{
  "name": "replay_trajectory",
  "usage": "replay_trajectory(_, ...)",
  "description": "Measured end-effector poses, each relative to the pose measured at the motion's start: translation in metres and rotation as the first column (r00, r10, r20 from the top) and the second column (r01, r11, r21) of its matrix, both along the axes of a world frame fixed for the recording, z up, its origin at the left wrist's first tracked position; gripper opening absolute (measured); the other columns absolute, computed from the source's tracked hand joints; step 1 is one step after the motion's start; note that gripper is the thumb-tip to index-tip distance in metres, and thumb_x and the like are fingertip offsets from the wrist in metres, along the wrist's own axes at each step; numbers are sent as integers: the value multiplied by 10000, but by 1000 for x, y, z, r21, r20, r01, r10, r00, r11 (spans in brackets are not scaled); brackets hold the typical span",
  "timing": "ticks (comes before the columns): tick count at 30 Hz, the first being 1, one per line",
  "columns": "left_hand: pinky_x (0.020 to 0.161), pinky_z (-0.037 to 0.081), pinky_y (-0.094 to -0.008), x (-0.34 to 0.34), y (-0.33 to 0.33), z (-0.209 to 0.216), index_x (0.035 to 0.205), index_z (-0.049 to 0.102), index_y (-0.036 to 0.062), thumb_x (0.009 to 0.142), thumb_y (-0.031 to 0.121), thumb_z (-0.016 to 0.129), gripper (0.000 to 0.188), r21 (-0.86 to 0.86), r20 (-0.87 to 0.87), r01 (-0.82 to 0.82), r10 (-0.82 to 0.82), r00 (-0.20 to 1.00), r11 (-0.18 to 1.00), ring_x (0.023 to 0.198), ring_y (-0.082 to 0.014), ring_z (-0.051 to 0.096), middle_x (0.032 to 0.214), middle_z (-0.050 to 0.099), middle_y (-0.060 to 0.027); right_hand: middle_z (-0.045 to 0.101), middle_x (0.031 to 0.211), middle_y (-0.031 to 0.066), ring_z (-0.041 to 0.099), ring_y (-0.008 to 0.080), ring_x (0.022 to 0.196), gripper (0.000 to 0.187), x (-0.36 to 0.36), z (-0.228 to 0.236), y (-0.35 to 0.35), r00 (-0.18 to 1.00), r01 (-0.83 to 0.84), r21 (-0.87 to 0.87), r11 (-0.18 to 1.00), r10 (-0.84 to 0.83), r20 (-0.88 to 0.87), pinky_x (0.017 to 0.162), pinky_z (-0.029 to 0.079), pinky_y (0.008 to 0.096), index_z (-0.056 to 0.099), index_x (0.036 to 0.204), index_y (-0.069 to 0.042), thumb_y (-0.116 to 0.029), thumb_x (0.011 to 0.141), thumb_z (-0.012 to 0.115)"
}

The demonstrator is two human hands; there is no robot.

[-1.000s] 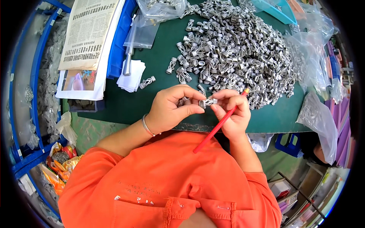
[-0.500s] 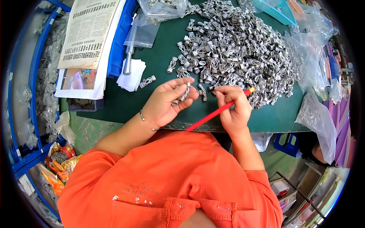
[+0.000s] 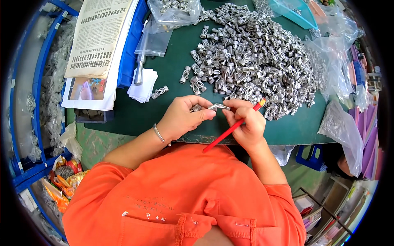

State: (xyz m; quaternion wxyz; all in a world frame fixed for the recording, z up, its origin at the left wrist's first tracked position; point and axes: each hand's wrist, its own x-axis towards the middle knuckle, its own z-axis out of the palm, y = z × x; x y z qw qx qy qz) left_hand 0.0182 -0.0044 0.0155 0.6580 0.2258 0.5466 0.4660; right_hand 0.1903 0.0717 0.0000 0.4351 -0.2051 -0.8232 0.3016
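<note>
My left hand [image 3: 180,119] is closed around small silver metal fittings, its thumb and forefinger at one end of a twisted-looking fitting [image 3: 218,106]. The fingertips of my right hand [image 3: 250,125] meet the other end of that fitting. A red pencil-like stick [image 3: 225,134] with a yellow tip runs through my right hand, slanting down toward my body. Just beyond both hands lies a big pile of similar fittings [image 3: 254,61] on the dark green table [image 3: 139,119]. One loose fitting [image 3: 160,92] lies apart, left of the pile.
At the left, newspaper and papers [image 3: 92,45] lean by a blue bin [image 3: 133,49]. White paper slips [image 3: 142,85] lie under a metal-handled tool [image 3: 138,76]. Plastic bags [image 3: 174,10] and a light blue tray [image 3: 295,14] stand at the back. A blue rack [image 3: 37,82] borders the left.
My right hand has moved left from the pile's edge to meet the left hand. A fitting now spans their fingertips. The left fingers, earlier spread, have closed, and the stick has shifted slightly.
</note>
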Motion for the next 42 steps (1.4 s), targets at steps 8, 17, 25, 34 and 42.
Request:
replay_trajectory(8,555,374,-181,1,-5,1,893,628,19,728,29,686,175,396,-522,149,89,848,906,621,-41,471,735,568,18,593,936,176,611,165,695,232,5,10,-9,924,-280,-805,524,-81,-374,606,514,252,403,746,-39,83,771,600)
replay_trajectory(17,555,378,-175,8,-7,-1,907,613,7,719,-1,691,204,580,-403,146,126,907,801,638,-52,493,789,580,-20,560,957,155,583,190,826,267,4,-11,-10,938,-251,-520,816,73,-339,720,494,291,407,767,-45,120,730,614)
replay_trajectory(25,426,360,-178,8,-8,-8,1016,556,-24,872,96,552,189,185,270,-133,79,960,974,517,-71,485,774,592,-65,590,868,162,600,224,763,401,-3,8,-12,931,-133,-234,963,40,-364,648,489,300,378,780,-59,84,640,725)
replay_trajectory(34,661,537,-279,1,-8,-15,1052,521,-18,878,102,529,212,97,452,-217,151,879,971,807,-197,634,923,611,-110,611,853,175,609,229,733,368,-5,4,-13,960,-158,-226,961,97,-261,625,506,297,411,756,-39,28,640,753)
replay_trajectory(42,559,539,-230,6,-8,5,1017,519,-37,871,46,519,168,245,40,-246,244,969,938,841,-217,641,942,609,-144,596,835,167,591,162,627,367,-12,-1,-17,974,-68,-279,958,3,-227,541,496,253,391,763,-28,66,652,728)
